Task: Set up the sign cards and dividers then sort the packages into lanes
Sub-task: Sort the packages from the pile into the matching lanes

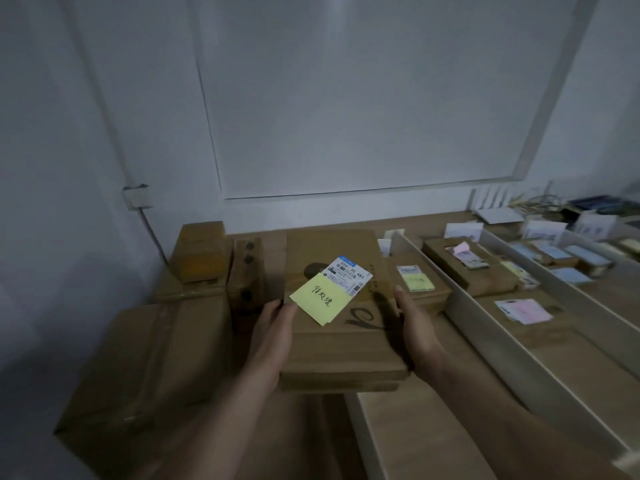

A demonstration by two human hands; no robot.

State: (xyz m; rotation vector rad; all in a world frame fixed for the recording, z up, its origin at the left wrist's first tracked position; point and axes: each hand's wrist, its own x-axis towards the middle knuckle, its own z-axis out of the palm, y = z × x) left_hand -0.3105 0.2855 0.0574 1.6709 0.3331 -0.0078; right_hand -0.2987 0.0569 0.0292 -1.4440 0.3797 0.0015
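I hold a flat brown cardboard package [341, 344] between both hands, in front of me at the left end of the table. On its top are a yellow sticky note [320, 299] with handwriting and a white shipping label [349, 273]. My left hand [272, 336] grips its left edge, thumb near the note. My right hand [415, 332] grips its right edge. To the right, white dividers [485, 327] split the table into lanes. Folded white sign cards [463, 231] stand at the lanes' far ends. Sorted packages [481, 275] with coloured notes lie in the lanes.
Several brown boxes are stacked at the left: a large one [138, 375], a small one [201, 251] and a narrow upright one [246, 271]. A wall socket with a cable [138, 197] is on the left wall. A white router [498, 209] and cables sit at the back right.
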